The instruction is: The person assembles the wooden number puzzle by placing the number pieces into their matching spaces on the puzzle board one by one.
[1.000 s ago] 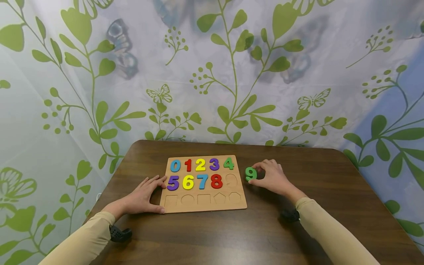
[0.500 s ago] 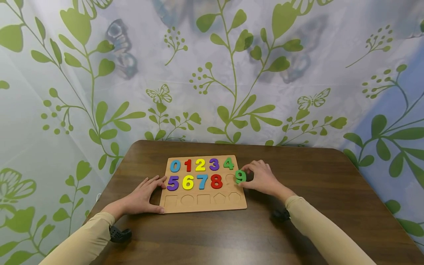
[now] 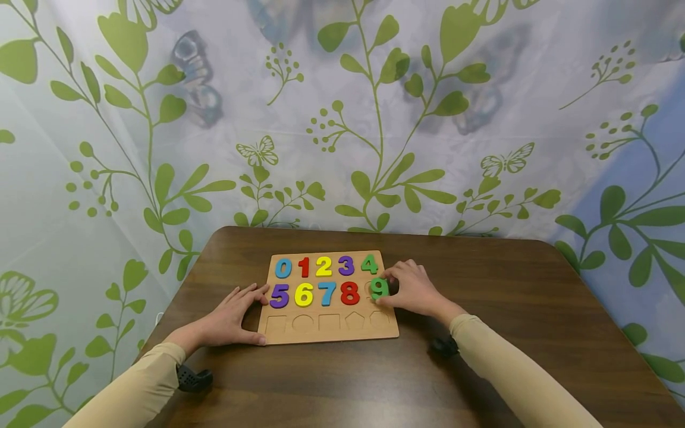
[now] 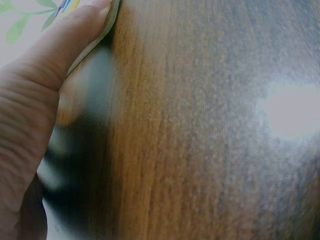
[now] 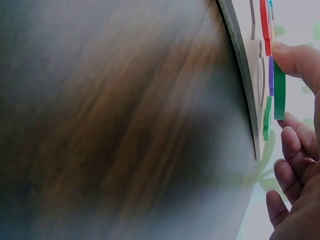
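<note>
A wooden number puzzle board (image 3: pixel 316 340) lies on the table, with coloured numbers 0 to 8 seated in its two upper rows. Between thumb and forefinger my right hand (image 3: pixel 414 289) pinches the green number 9 (image 3: pixel 379 288), over the recess right of the red 8 (image 3: pixel 350 293). In the right wrist view the green 9 (image 5: pixel 279 91) shows edge-on, slightly above the board. My left hand (image 3: pixel 229 318) rests at the board's left edge, thumb at the lower corner and fingers at the side. The left wrist view shows its thumb (image 4: pixel 75 37) against that corner.
Along the board's bottom row are bare shape recesses, among them a circle (image 3: pixel 302 323) and a pentagon (image 3: pixel 355 320). The dark wooden table (image 3: pixel 342 386) extends around the board. Behind it hangs a leaf-patterned curtain (image 3: pixel 342 119).
My right hand has carried the green 9 leftward, from beside the board to above the recess at the end of the second row. My left hand has stayed in place.
</note>
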A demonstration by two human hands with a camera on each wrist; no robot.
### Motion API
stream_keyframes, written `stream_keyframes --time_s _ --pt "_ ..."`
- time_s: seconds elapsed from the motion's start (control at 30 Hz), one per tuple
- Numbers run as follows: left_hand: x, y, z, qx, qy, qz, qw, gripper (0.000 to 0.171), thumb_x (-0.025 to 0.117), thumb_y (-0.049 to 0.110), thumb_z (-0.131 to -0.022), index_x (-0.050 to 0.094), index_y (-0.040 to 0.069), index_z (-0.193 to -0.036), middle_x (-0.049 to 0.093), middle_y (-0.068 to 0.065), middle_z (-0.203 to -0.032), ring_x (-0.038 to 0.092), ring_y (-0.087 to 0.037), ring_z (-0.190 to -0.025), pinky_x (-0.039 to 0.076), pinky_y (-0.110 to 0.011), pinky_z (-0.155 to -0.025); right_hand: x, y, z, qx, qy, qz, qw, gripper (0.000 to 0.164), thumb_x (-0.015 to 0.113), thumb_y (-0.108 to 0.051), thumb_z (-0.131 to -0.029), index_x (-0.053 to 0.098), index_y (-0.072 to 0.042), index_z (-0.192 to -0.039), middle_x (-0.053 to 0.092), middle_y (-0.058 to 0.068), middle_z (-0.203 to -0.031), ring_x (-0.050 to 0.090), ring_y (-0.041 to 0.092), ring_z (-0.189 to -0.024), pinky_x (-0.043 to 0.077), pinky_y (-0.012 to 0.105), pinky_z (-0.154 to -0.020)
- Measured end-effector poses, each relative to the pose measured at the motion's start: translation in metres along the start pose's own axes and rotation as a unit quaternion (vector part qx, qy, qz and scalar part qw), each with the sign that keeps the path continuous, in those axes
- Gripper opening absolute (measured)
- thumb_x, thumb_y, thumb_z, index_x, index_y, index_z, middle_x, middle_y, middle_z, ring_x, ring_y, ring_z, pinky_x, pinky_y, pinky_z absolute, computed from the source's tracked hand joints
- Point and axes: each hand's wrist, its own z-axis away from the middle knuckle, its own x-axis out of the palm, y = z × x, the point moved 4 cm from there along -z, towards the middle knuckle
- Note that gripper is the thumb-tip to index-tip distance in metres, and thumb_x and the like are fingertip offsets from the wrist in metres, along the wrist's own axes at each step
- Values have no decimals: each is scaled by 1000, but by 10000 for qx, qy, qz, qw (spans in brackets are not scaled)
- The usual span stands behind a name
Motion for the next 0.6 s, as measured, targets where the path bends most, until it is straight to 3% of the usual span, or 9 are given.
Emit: stream_keyframes --time_s 0.6 --pt "0 1 1 53 66 15 10000 77 80 67 -76 53 17 -128 35 -14 -163 22 -47 -150 7 -70 -117 6 -4 -3 -59 -165 -13 9998 54 86 -55 -74 73 -20 -113 56 -9 -93 44 20 -100 33 46 -86"
